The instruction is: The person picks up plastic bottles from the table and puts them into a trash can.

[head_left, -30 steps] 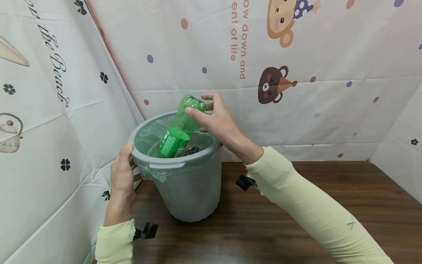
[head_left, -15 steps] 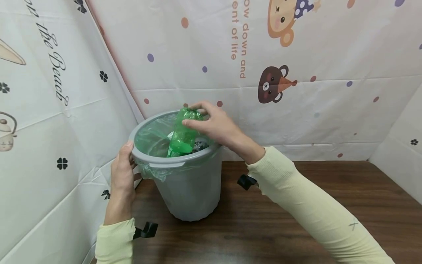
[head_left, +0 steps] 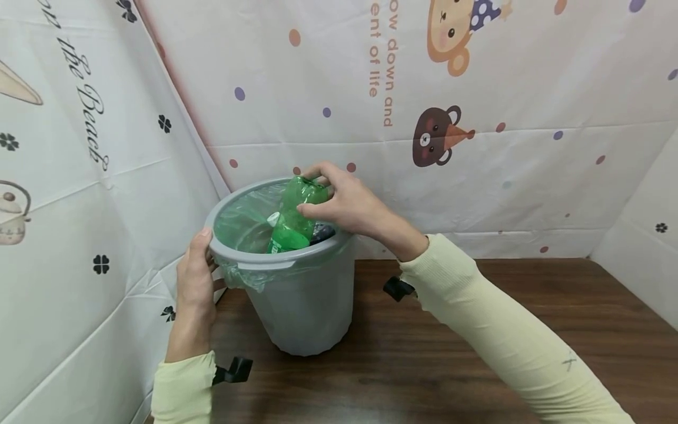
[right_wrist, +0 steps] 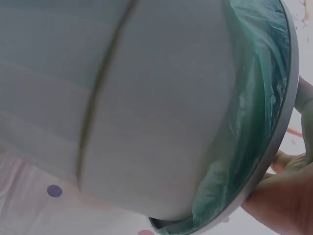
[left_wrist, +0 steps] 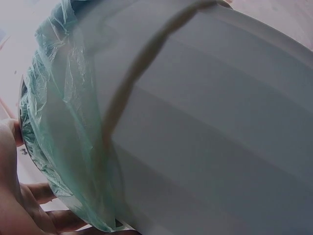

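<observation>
A grey trash bin (head_left: 312,312) stands upright with a thin green bag liner (head_left: 241,221) folded over its rim. My left hand (head_left: 195,285) grips the rim at the left side, thumb on top and fingers below it. In the left wrist view its fingers lie against the bin's outside by the bag. My right hand (head_left: 349,203) holds a green plastic bottle (head_left: 292,229) near its base, over the right part of the opening. The bottle leans with its lower part inside the bin, where the front rim hides its end. In the right wrist view the bin hides the bottle.
Inside the bin, a white piece (head_left: 273,219) and some dark rubbish (head_left: 322,232) show beside the bottle. The bin stands on a dark wooden table (head_left: 424,359). Printed white sheets (head_left: 529,194) hang behind and at both sides.
My right hand has lowered the green bottle deeper into the bin, mostly in the first half second. The left hand has stayed on the rim.
</observation>
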A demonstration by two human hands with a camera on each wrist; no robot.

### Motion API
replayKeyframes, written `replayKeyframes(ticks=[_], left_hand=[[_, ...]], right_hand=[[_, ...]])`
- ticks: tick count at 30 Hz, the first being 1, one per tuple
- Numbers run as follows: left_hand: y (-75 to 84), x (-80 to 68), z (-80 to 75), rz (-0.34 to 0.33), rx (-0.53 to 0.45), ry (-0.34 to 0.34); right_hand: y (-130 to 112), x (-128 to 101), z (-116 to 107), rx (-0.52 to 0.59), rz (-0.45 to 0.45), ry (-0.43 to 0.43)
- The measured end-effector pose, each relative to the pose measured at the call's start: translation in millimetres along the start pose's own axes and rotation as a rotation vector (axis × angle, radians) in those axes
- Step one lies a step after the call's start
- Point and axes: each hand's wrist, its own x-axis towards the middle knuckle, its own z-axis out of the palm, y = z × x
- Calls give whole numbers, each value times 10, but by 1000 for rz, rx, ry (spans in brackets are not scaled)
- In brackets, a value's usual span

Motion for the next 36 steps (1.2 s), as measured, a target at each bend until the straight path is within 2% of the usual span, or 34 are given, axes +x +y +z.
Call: replayKeyframes(ticks=[10,18,24,26,32,36], left_hand=[[-1,2,-6,-4,14,-7],[-4,6,-12,1,3,0],[-16,5,-13,-6,-4,-1],[-13,7,-10,-7,0,-4],[1,20,7,-5,-4,-8],[-2,17,2,-13,-4,-2]], right_hand=[[40,-15,-6,-22,-49,1],[-31,-8,32,-79,-200,-41],[-28,-7,126,-210,-218,-178],[-35,-14,131,-197,-209,-202],[-41,-14,121,-123,-158,-173],[-66,-2,104,-169,-171,-160]])
